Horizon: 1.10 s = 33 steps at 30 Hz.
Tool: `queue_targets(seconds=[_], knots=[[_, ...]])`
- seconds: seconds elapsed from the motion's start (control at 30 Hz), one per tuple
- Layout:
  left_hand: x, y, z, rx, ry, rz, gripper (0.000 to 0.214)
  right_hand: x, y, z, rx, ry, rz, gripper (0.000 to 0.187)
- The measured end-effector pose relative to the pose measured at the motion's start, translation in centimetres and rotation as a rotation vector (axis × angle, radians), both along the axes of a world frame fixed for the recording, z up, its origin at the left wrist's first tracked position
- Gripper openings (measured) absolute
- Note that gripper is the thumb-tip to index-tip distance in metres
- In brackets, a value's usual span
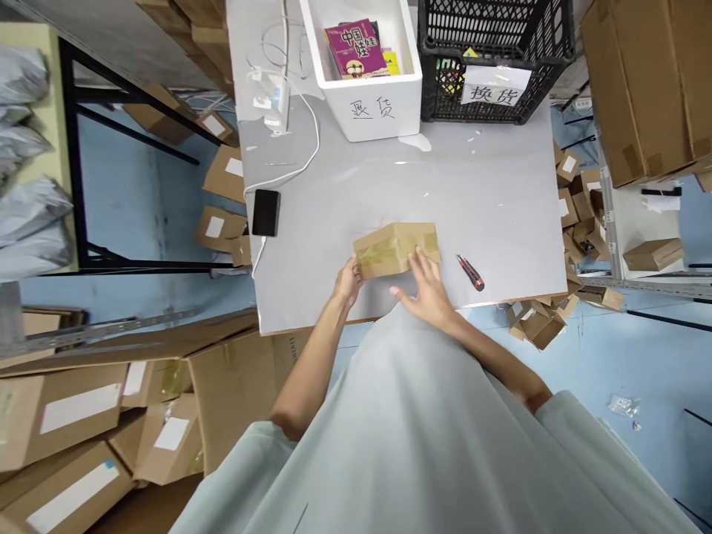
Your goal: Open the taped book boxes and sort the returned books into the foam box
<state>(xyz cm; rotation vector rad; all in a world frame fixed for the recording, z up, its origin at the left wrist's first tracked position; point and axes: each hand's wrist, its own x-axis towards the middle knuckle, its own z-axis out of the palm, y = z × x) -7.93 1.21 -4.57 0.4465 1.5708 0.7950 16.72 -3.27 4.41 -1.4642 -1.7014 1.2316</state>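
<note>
A small cardboard box (389,250) with shiny tape along its side is at the front part of the grey table. My left hand (348,282) grips its left end, thumb and fingers closed on the corner. Against the box's right end rest the outstretched fingers of my right hand (427,289), with the thumb spread away to the left. A red and black utility knife (471,273) lies on the table just right of that hand. The box's contents are hidden.
A white bin (370,111) holding books and a black plastic crate (500,81) stand at the back. On the left are a black phone (266,213), a cable and a power strip (277,104). Cardboard boxes (81,408) fill a large carton at lower left.
</note>
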Motion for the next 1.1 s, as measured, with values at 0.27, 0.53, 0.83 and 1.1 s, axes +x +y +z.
queue_targets(seconds=[0.27, 0.53, 0.83, 1.1], knots=[[3.1, -1.8, -3.3, -0.127, -0.38, 0.138, 0.04, -3.9, -3.0, 3.0, 0.239, -0.516, 0.35, 0.088], [1.1, -3.5, -3.0, 0.036, 0.061, 0.18, 0.037, 2.6, -0.8, -3.0, 0.057, -0.308, 0.032, 0.084], [1.3, -4.8, -4.0, 0.167, 0.283, 0.01, 0.047, 11.1, -0.1, -12.2, -0.136, -0.32, 0.034, 0.06], [1.1, -6.0, -4.0, 0.219, 0.344, -0.039, 0.046, 16.1, 0.8, -13.9, -0.41, -0.949, -0.172, 0.051]])
